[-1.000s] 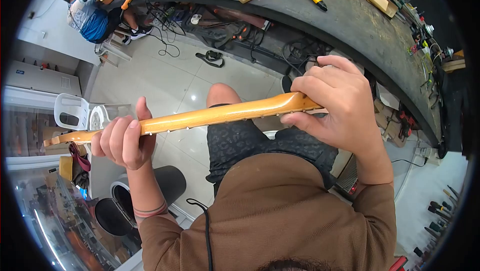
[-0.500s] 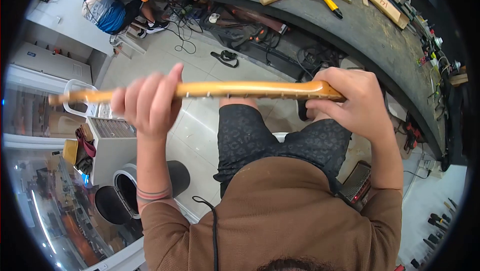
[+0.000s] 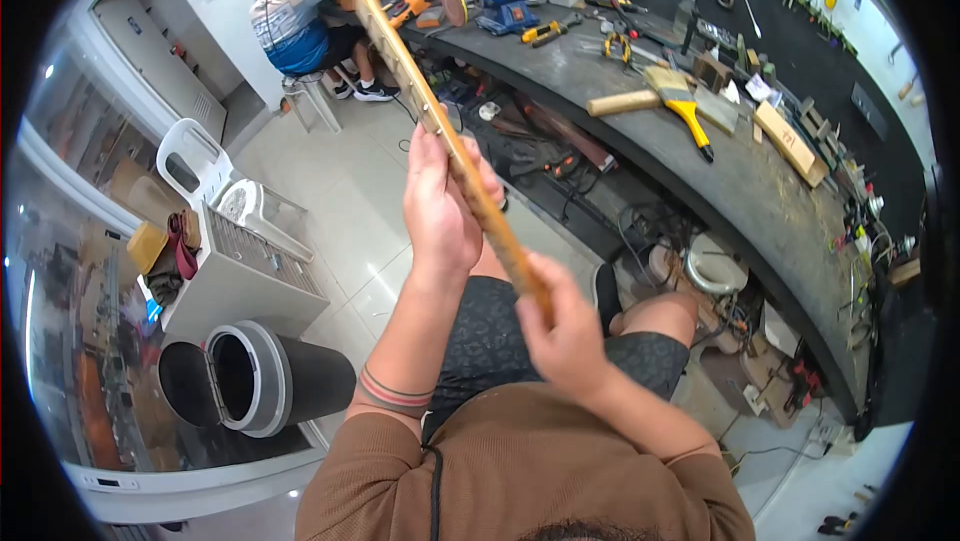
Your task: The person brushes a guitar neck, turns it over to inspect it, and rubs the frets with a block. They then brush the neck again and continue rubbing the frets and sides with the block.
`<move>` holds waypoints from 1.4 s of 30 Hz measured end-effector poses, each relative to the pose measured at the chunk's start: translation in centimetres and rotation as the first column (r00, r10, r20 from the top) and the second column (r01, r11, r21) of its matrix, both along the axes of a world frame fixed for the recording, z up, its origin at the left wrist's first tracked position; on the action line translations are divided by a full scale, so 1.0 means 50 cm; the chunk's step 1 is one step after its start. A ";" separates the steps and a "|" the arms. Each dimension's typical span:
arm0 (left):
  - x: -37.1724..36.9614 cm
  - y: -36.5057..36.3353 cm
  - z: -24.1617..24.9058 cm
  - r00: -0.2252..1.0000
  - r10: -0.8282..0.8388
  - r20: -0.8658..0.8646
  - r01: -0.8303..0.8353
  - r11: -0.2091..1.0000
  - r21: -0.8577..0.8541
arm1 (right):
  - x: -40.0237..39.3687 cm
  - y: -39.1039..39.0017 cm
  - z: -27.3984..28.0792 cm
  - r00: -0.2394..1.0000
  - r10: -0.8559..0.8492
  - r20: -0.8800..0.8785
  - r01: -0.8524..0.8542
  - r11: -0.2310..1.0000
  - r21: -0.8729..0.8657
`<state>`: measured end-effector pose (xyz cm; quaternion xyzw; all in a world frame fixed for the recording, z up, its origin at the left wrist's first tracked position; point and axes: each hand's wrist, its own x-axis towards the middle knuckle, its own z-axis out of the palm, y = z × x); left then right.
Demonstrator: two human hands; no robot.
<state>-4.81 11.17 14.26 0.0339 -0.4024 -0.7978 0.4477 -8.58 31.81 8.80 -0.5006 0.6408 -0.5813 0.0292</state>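
Observation:
A wooden guitar neck (image 3: 462, 156) slants across the head view, its headstock end up and away at the top, its heel end low near my lap. Frets show along its edge. My left hand (image 3: 445, 201) is closed around the neck near its middle, with fingers on both sides. My right hand (image 3: 565, 326) grips the heel end, slightly smeared by motion, and covers the tip there. The neck is held in the air above my dark patterned shorts.
A long curved workbench (image 3: 560, 71) on the right bears a brush with a yellow handle (image 3: 690, 126), a wooden block (image 3: 790, 146) and many tools. Another person (image 3: 290, 21) sits at its far end. At left are a white chair (image 3: 195, 156), a cabinet (image 3: 240, 281) and an open black bin (image 3: 310, 381).
The neck has swung from level across my view to a steep slant, headstock end now pointing away. Both hands keep hold; my right hand has come lower and inward. My view has shifted too.

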 end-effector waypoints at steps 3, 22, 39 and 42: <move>0.022 0.004 0.018 0.997 -0.016 0.075 0.017 1.000 -0.010 | -0.004 0.013 -0.001 0.986 0.165 -0.034 -0.165 0.986 -0.008; -0.027 0.051 0.121 0.452 -0.531 0.717 0.796 0.603 -0.055 | -0.265 0.078 0.146 0.620 0.425 0.659 -0.235 0.902 -0.361; -0.061 0.044 0.172 0.236 -0.423 0.875 0.940 0.327 -0.096 | -0.233 0.143 0.117 0.648 0.481 0.590 -0.194 0.854 -0.483; -0.061 0.047 0.182 0.233 -0.399 0.887 0.942 0.319 -0.104 | -0.232 0.146 0.118 0.665 0.458 0.590 -0.178 0.864 -0.471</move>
